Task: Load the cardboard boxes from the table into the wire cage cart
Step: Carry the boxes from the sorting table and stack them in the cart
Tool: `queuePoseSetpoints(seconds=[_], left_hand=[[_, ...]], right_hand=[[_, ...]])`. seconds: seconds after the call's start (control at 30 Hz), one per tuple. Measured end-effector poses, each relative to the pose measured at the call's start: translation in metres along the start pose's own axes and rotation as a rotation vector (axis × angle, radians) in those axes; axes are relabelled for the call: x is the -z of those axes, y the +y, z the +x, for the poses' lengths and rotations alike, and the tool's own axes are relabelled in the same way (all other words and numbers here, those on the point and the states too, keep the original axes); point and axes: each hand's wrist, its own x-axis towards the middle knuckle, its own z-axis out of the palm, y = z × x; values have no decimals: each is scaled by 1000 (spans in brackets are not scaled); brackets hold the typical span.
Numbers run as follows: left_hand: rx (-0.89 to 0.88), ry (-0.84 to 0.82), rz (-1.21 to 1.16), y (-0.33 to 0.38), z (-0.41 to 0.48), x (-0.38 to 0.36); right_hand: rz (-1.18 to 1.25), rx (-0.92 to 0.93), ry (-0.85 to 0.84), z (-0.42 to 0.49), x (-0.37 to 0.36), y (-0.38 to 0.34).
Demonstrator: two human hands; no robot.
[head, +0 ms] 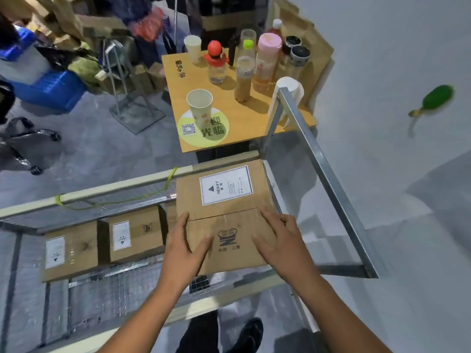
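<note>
While cardboard box (224, 197) is pressed under flat left hand (186, 247) and right hand (281, 242), seating in wire cage cart (331, 179) judged underway; release needed next.

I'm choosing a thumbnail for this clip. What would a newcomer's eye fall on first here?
First, the cardboard box with its white HEAVY label, at the right end of the wire cage cart, with the left hand and right hand laid on its top. Next, two similar boxes lower in the cart to the left, and beyond it the small wooden table crowded with bottles and paper cups.
</note>
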Motion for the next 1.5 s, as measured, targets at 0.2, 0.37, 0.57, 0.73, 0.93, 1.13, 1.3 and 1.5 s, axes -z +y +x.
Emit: queuePoseSetpoints(seconds=[0.2, 0.37, 0.57, 0.73, 0.93, 1.13, 1.3, 1.5], left_hand=[[68, -189, -71, -47, 79, -32], [161, -283, -133, -100, 146, -68], [238, -290, -147, -198, 220, -140], [262, -235, -132, -257, 260, -183], [242, -95, -55, -289, 267, -226], [195, -16, 157, -294, 273, -257], [221, -90, 246, -297, 280, -282], [295, -201, 326, -310, 304, -301]], right_hand=[[-37, -119, -58, 74, -38, 30], [-120, -176, -83, 130, -81, 61], [-123, -181, -67, 194, -162, 126], [-154, -173, -5, 229, -219, 184], [-85, -206, -32, 272, -256, 257], [-132, -229, -115, 305, -281, 295], [-193, -290, -171, 323, -296, 315], [-275, -357, -218, 343, -313, 341]])
